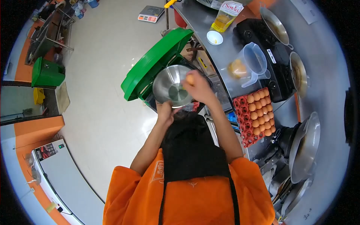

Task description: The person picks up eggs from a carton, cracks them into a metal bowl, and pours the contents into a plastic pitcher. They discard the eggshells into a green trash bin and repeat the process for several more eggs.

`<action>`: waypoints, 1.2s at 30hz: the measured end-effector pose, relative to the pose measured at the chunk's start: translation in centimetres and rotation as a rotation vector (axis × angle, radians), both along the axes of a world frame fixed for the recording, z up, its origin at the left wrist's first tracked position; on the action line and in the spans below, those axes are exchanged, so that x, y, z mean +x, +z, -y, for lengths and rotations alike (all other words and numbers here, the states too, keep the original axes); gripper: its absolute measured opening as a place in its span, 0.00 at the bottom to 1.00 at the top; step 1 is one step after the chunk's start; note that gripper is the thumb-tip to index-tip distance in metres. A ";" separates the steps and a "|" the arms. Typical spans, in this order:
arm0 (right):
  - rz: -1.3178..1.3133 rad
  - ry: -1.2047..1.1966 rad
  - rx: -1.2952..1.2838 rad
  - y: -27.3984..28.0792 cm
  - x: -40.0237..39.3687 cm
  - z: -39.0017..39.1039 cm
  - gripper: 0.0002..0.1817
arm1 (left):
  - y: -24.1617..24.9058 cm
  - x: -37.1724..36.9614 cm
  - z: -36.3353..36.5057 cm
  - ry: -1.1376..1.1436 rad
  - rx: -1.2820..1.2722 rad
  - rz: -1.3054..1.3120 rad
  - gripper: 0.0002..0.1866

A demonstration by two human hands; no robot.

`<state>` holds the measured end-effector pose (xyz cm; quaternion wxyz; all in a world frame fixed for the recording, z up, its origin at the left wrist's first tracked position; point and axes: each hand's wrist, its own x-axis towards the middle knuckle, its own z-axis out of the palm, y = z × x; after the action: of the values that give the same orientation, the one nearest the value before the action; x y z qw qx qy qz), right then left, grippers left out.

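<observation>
A shiny metal bowl (162, 83) is over an open bin with a green lid (157, 62). My left hand (165, 111) is closed on the bowl's near rim. Clear liquid lies in the bottom of the bowl. Above the bowl's right side, my right hand (199, 88) has its fingers wrapped round a brown egg (190, 79). Whether its shell is cracked cannot be made out. On the counter to the right sits a red egg tray (245, 125) with many brown eggs and several bare hollows on its left and near sides.
The steel counter (221, 63) carries a clear plastic jug (255, 60), a small white bowl (215, 38), a yellow oil pouch (227, 17) and a black stove (277, 71). Pans and woks (305, 150) line the right side. A scale (150, 14) stands at the far end, left of the counter.
</observation>
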<state>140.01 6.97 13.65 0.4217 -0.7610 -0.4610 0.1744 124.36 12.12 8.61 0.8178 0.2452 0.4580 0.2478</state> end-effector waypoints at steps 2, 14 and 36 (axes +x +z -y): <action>0.106 0.192 -0.116 -3.3 -0.3 -1.1 0.20 | -1.1 0.2 0.7 -0.047 0.033 0.028 0.31; 0.289 0.294 -0.400 -8.1 -1.4 -1.5 0.19 | -1.5 0.3 2.2 -0.071 0.084 -0.036 0.33; 0.338 0.063 -0.126 9.8 0.6 -0.9 0.21 | -3.2 0.9 2.9 -0.062 0.189 0.041 0.33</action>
<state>140.61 7.89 23.48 0.2842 -0.7895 -0.5371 0.0856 125.27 9.27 5.39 0.8074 0.3302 0.4080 0.2694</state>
